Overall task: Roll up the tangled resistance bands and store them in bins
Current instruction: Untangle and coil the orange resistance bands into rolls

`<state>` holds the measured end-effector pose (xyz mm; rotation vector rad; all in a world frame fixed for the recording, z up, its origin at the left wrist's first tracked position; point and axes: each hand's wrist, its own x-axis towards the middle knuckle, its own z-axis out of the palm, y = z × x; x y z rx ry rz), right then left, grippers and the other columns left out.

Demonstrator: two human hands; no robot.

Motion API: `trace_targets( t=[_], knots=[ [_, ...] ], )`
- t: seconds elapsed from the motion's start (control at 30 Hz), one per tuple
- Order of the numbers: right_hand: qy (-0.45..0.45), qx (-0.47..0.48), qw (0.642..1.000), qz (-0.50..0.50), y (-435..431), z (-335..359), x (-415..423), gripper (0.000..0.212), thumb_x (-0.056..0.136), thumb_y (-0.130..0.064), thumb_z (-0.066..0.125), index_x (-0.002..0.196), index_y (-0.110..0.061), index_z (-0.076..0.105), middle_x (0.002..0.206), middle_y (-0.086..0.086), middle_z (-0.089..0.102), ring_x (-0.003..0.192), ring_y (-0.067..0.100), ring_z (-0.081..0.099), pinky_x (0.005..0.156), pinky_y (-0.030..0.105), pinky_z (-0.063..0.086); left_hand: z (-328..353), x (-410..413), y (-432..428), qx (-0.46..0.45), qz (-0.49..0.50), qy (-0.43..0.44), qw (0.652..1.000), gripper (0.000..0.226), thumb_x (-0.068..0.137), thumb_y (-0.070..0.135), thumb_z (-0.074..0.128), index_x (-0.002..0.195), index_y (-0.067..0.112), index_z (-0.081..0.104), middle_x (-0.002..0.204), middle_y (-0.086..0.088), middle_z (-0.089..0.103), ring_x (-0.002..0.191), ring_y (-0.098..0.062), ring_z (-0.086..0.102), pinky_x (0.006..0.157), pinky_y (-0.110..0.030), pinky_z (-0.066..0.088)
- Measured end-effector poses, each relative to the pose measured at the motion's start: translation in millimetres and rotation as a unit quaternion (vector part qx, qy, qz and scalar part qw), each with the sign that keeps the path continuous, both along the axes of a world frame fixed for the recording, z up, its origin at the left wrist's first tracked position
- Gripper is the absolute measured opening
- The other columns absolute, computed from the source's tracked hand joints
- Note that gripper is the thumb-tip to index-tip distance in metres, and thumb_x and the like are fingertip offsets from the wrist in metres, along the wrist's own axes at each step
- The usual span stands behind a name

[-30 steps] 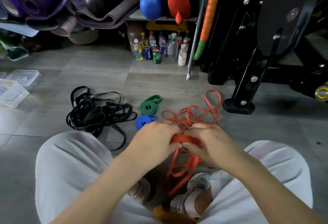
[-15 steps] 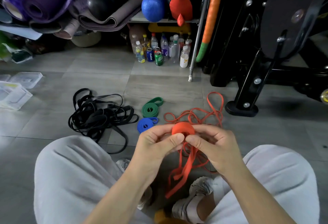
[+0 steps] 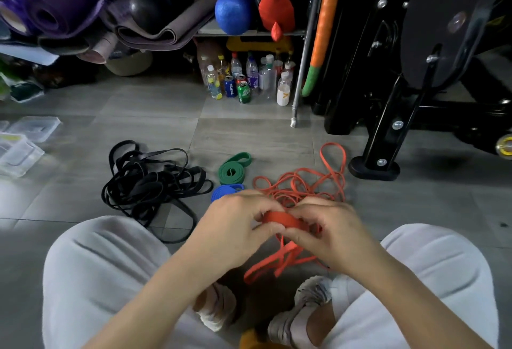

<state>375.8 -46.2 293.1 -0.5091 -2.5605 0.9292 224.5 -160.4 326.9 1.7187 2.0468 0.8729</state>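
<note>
Between my knees I hold a partly rolled orange resistance band. My left hand grips the roll from the left and my right hand pinches it from the right. The band's loose tail hangs down toward my shoes. Behind my hands a tangle of thin orange bands lies on the floor. A rolled green band and a rolled blue band sit left of it. Further left is a tangled pile of black bands.
Clear plastic bins and a lid lie at the left edge on the grey tile floor. Bottles and cans stand under a shelf of yoga mats. A black exercise machine fills the right side.
The orange roll was tipped up, showing its round face, half a second ago; now it lies flat between my hands, lower and edge-on. Both hands have closed round it again.
</note>
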Motion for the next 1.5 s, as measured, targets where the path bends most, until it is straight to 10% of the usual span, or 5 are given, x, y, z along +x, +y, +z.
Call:
trace_targets(
  t=[0.23,0.43,0.67,1.27,1.5],
  knots=[
    [0.115,-0.216,0.966,-0.079,-6.2,1.8,0.5,0.050,0.061,-0.069,0.068,0.082,-0.023,0.070,0.072,0.011,0.066,0.067,0.029,0.062,0.066,0.047,0.051,5.4,12.2,-0.8,0.112,0.107,-0.322,0.934,0.027,0.071,0.019,0.068,0.085,0.041,0.072,0.080,0.005,0.072,0.075,-0.013,0.067,0.072,-0.021,0.053],
    [0.207,-0.307,0.924,-0.101,-16.1,9.2,-2.3,0.018,0.067,-0.038,0.075,0.084,-0.045,0.073,0.082,0.002,0.073,0.075,0.025,0.067,0.070,0.029,0.055,-7.0,38.8,1.9,0.123,0.152,-0.717,0.669,0.014,0.066,0.017,0.074,0.079,0.012,0.077,0.079,-0.009,0.072,0.069,-0.014,0.069,0.060,-0.020,0.055],
    [0.110,-0.204,0.972,-0.047,-0.3,5.3,5.3,0.039,0.070,-0.067,0.061,0.093,-0.036,0.066,0.084,-0.008,0.066,0.072,0.010,0.063,0.067,0.029,0.053,-15.4,13.6,-6.1,0.116,0.034,-0.090,0.989,0.039,0.080,0.033,0.066,0.118,0.036,0.057,0.109,0.016,0.060,0.103,0.000,0.056,0.088,-0.015,0.044],
    [0.224,-0.383,0.892,-0.093,-18.4,14.9,-5.7,0.039,0.060,-0.062,0.075,0.088,-0.035,0.075,0.081,0.044,0.052,0.067,0.027,0.053,0.058,0.053,0.049,-5.4,38.3,5.4,0.218,0.176,-0.488,0.826,0.033,0.071,0.007,0.067,0.101,0.019,0.072,0.093,-0.006,0.074,0.087,-0.020,0.070,0.083,-0.036,0.057],
    [0.070,-0.250,0.965,-0.045,-3.2,9.4,3.1,0.026,0.074,-0.027,0.067,0.090,-0.048,0.068,0.081,-0.004,0.073,0.072,0.015,0.069,0.073,0.041,0.056,-3.3,10.9,-4.4,0.066,0.054,-0.121,0.989,0.037,0.076,0.039,0.064,0.111,0.037,0.055,0.113,0.025,0.057,0.100,0.005,0.057,0.084,-0.020,0.049]
  ],
)
